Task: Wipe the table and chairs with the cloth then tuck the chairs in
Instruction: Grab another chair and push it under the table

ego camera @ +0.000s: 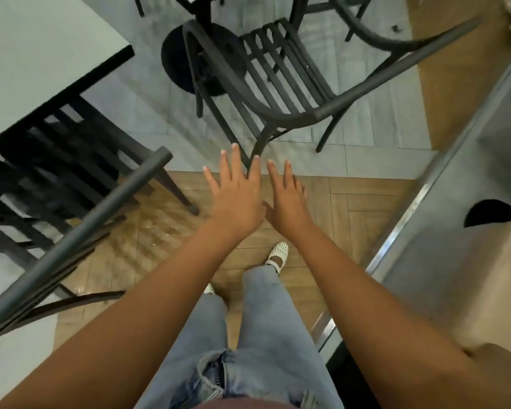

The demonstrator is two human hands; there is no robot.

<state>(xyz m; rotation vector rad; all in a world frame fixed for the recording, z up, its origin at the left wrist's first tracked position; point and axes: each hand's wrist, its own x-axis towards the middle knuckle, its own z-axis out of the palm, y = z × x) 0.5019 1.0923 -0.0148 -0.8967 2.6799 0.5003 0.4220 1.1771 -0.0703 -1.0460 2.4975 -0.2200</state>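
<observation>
My left hand [233,196] and my right hand [286,199] are stretched out side by side in front of me, palms down, fingers spread, holding nothing. Just beyond the fingertips stands a dark slatted chair [278,72], its curved back rail nearest me. A second dark slatted chair [56,172] sits at the left, partly under the pale table [36,54] with a black edge. No cloth is in view.
A round black table base [177,60] stands on the grey tiles behind the middle chair. Another chair's curved rail [375,39] shows at the top right. A metal-edged counter [425,187] runs along the right. My legs and white shoes stand on wood flooring.
</observation>
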